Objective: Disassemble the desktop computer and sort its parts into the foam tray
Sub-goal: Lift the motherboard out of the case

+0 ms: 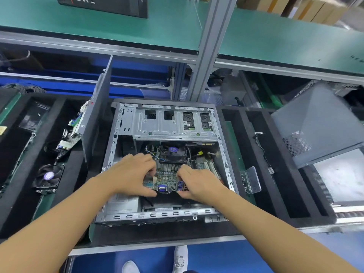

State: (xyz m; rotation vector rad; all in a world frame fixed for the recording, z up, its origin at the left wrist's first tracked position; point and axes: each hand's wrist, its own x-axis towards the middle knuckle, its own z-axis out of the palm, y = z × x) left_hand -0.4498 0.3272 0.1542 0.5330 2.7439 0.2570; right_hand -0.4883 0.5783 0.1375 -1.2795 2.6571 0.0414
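Observation:
The open desktop case lies on its side at the centre of the bench. Inside it sits the green motherboard with a black CPU fan and heatsink on top. My left hand grips the board's left edge near the blue port. On the right edge, my right hand holds the board with curled fingers. A black foam tray with long slots stands to the right of the case. Another foam tray lies to the left.
The left tray holds a case fan and a second circuit board. A dark side panel stands upright beside the case. A grey mesh panel leans at the right. A clear plastic box of screws sits by the case.

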